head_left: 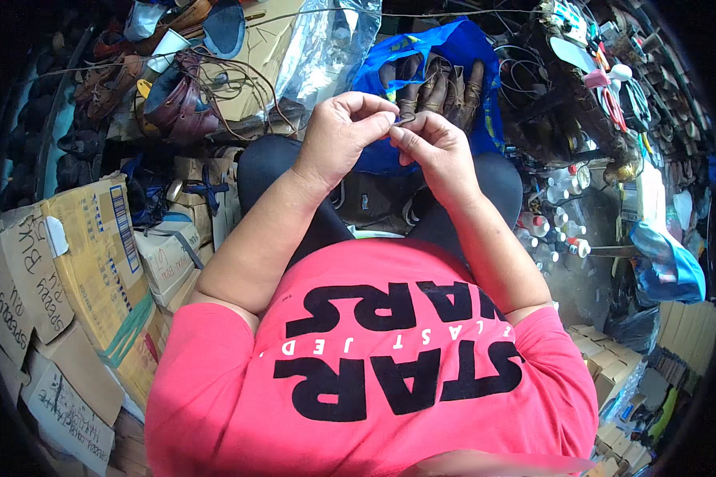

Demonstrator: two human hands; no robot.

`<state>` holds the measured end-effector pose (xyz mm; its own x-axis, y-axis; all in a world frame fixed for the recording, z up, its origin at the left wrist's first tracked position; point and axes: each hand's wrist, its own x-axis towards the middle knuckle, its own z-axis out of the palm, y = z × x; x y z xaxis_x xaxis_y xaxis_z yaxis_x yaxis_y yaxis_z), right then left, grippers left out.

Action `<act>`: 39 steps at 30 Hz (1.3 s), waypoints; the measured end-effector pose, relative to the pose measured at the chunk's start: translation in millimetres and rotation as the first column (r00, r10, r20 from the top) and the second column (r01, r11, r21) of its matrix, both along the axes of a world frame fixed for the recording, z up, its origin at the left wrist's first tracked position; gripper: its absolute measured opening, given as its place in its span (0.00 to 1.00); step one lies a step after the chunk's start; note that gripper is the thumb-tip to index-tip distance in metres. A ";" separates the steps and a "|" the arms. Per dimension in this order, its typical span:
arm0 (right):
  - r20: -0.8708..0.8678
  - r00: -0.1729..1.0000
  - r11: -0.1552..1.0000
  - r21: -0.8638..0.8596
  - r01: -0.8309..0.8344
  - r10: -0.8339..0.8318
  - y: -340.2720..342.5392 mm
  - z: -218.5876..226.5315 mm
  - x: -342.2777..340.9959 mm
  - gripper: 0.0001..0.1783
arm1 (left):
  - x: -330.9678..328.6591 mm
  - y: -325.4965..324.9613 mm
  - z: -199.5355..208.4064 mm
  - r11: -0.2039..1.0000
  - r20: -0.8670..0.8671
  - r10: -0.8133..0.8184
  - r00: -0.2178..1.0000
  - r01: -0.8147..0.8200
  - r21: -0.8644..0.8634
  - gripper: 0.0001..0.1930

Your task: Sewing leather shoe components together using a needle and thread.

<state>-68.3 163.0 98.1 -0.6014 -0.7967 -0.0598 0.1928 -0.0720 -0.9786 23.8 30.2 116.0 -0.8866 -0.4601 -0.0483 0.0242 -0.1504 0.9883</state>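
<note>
Left hand (344, 131) and right hand (433, 151) together pinching small dark piece (406, 119), held between their fingertips

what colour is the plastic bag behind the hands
Blue bag, seen in the head view.

I have one view only, from the head camera, looking steeply down over the pink shirt (374, 374) and the lap. It sits close: the raised hands fill the upper middle. Its fisheye bends the cardboard boxes (79, 262) and clutter toward the dark rim.
</note>
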 end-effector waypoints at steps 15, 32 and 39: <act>0.003 1.000 1.000 0.002 -0.004 0.004 -0.5 -0.2 0.5 0.07 | -1.0 -0.9 -3.1 0.998 0.015 -0.001 1.000 0.002 -0.060 0.06; 0.017 0.999 1.000 0.009 0.030 -0.030 -1.3 -0.7 1.0 0.07 | -2.8 -0.2 -5.3 0.999 -0.029 0.008 1.000 -0.008 0.032 0.05; 0.017 1.000 1.000 0.007 0.020 -0.020 -1.4 -1.9 0.4 0.07 | -3.4 0.9 -3.8 0.999 -0.010 0.012 1.000 -0.013 -0.050 0.07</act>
